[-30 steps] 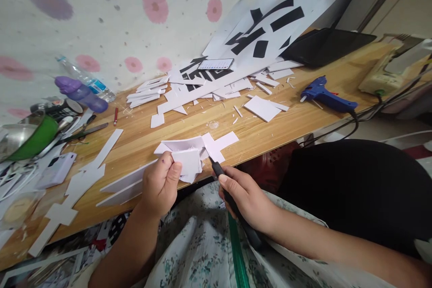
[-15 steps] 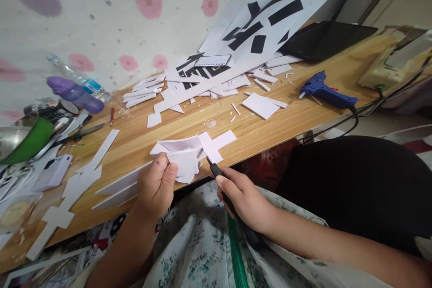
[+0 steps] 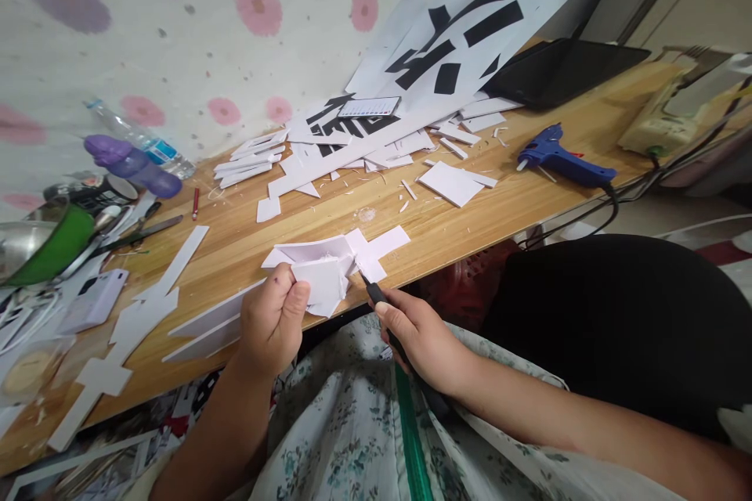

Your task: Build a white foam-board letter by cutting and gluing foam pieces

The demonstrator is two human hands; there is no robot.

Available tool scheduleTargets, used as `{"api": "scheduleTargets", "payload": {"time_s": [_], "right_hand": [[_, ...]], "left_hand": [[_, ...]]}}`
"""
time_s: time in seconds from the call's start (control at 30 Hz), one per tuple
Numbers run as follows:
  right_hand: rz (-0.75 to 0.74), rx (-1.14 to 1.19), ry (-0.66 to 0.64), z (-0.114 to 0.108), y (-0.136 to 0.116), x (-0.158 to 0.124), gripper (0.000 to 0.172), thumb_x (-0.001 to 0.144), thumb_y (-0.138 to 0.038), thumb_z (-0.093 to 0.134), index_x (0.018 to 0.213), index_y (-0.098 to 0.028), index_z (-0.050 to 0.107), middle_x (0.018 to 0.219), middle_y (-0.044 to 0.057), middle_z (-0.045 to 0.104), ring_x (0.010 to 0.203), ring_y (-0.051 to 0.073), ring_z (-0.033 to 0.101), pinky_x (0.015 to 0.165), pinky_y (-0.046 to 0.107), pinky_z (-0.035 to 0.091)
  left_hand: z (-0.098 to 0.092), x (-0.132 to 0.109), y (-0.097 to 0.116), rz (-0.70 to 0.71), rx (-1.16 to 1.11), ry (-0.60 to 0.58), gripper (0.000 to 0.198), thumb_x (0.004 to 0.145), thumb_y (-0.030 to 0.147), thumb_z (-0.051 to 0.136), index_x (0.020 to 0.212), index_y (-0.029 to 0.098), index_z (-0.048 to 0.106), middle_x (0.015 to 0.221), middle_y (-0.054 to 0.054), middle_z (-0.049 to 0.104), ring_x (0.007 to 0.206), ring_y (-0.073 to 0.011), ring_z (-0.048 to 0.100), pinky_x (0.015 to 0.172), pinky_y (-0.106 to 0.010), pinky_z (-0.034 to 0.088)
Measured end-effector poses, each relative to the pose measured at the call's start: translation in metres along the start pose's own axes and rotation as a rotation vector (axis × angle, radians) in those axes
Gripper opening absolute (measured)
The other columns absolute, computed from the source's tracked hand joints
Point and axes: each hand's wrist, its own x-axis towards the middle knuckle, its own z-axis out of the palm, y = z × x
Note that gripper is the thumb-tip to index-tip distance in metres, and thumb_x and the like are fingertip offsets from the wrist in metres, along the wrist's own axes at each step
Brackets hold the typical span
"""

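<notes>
My left hand point(image 3: 275, 317) is closed round a small white foam-board piece point(image 3: 320, 282), its thumb pressed on the near face. The piece has ragged, torn-looking edges on its right side. My right hand point(image 3: 420, 337) grips a slim black-handled craft knife point(image 3: 379, 296), whose thin tip points up and left at that ragged edge. Whether the tip touches the board I cannot tell. Just behind lies a white cross-shaped cutout point(image 3: 385, 244) on the wooden table point(image 3: 235, 223). Long white strips point(image 3: 208, 333) stick out left of my left hand.
A blue glue gun point(image 3: 567, 160) with a cord rests at the right, near a power strip point(image 3: 663, 121). White offcuts point(image 3: 452, 182) and printed sheets point(image 3: 435, 63) lie at the back. Leftward are a joined white cutout point(image 3: 126, 329), a purple bottle point(image 3: 135, 164) and a green bowl point(image 3: 64, 239).
Both hands keep their grips in nearly the same place. The knife tip has shifted very slightly up and left along the ragged edge. The camera view has moved a little.
</notes>
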Motion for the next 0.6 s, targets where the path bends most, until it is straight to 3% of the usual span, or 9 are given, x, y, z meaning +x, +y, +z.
{"api": "scheduleTargets", "payload": {"time_s": [0.3, 0.6], "right_hand": [[0.091, 0.045, -0.025, 0.0003, -0.0015, 0.0017, 0.026, 0.09, -0.037, 0.037, 0.073, -0.02, 0.044, 0.052, -0.006, 0.043, 0.04, 0.008, 0.041, 0.044, 0.022, 0.033], [0.143, 0.013, -0.016, -0.0005, -0.0038, 0.0049, 0.023, 0.091, -0.03, 0.037, 0.07, -0.02, 0.043, 0.049, -0.007, 0.044, 0.035, 0.007, 0.04, 0.039, 0.021, 0.03]], "left_hand": [[-0.0006, 0.0015, 0.0035, 0.016, 0.009, 0.003, 0.03, 0.09, 0.042, 0.044, 0.072, 0.021, 0.054, 0.057, -0.001, 0.054, 0.059, -0.0174, 0.055, 0.058, -0.028, 0.047], [-0.002, 0.0046, 0.0041, 0.143, 0.075, 0.016, 0.029, 0.092, 0.032, 0.044, 0.066, 0.02, 0.042, 0.051, 0.005, 0.04, 0.046, -0.0109, 0.039, 0.054, -0.023, 0.039]]}}
